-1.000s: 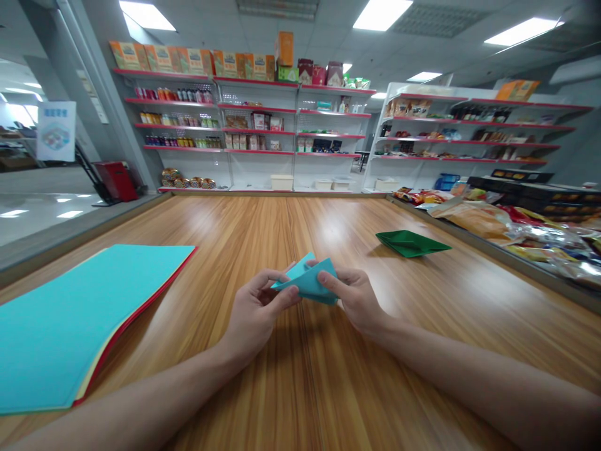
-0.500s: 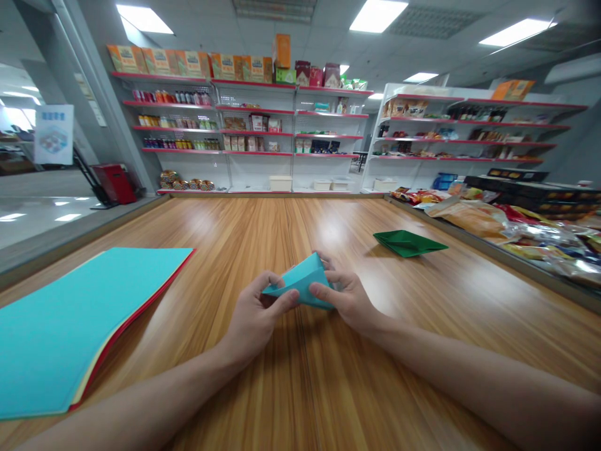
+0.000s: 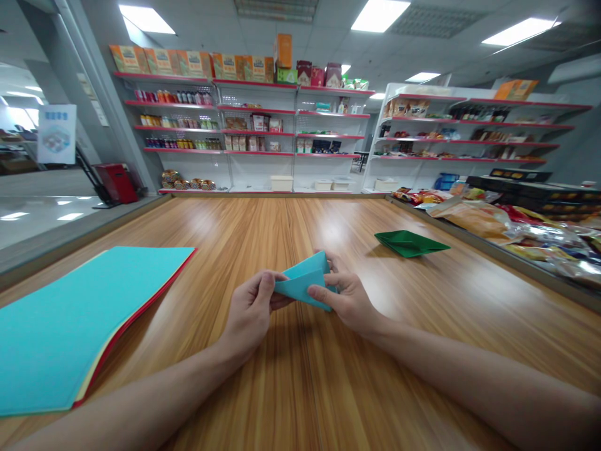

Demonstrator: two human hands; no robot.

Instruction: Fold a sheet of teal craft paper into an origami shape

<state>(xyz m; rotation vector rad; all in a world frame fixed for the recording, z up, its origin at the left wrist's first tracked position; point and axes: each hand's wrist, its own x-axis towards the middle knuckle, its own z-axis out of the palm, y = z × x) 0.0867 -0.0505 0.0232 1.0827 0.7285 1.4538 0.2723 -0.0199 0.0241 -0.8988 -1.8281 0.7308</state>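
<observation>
Between my hands, a little above the wooden table (image 3: 263,401), is a folded piece of light blue paper (image 3: 305,283), opened into a pointed pocket shape. My left hand (image 3: 253,307) pinches its left tip, thumb on top and fingers beneath. On the other side, my right hand (image 3: 347,297) grips the right end, with the thumb on the near face and some fingers hidden behind or inside the fold. A green folded paper boat (image 3: 410,243) rests on the table, to the far right of my hands.
A stack of coloured paper sheets (image 3: 103,313), blue on top with cream and red edges below, lies at the left. Packaged snacks (image 3: 479,219) and black boxes (image 3: 535,191) line the right side. Stocked shelves (image 3: 256,134) stand behind the table.
My left thumb has moved from the paper's near face to its left tip. The blue paper has shifted slightly right and shows more of its near face.
</observation>
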